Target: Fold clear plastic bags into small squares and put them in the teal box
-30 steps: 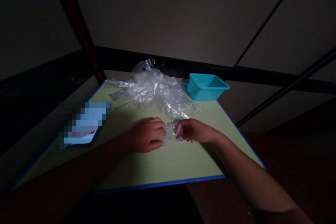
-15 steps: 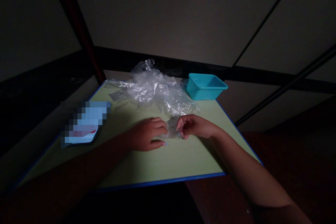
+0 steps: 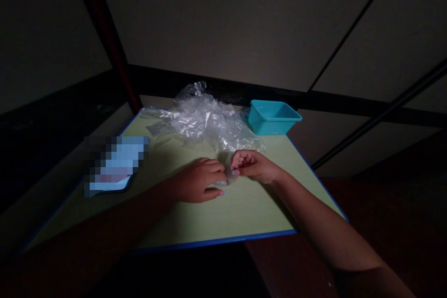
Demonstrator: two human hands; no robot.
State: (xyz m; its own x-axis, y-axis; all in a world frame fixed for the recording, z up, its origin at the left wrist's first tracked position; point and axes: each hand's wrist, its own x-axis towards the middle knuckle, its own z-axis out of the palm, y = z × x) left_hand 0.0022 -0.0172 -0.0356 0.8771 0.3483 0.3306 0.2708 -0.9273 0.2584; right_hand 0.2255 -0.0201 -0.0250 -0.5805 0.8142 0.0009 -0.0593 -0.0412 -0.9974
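Observation:
Between my hands lies a small clear plastic bag [image 3: 229, 175], partly covered by my fingers. My left hand [image 3: 200, 179] rests palm down on the table with its fingertips on the bag's left side, its thumb stretched out apart from the fingers. At the bag's right edge, thumb and index finger of my right hand [image 3: 252, 166] are pinched together on the plastic, the other fingers curled. Behind both hands spreads a heap of crumpled clear plastic bags [image 3: 209, 118].
A turquoise plastic basin [image 3: 272, 123] stands at the table's back right corner. On the left lies a phone [image 3: 118, 167] with a lit, blurred-out screen. The light green table [image 3: 195, 223] has a blue edge, and a panelled wall [image 3: 223, 23] rises behind it.
My right hand has moved slightly left, closing its thumb and finger on the bag's edge and lifting that edge a little. My left hand has stayed nearly in place.

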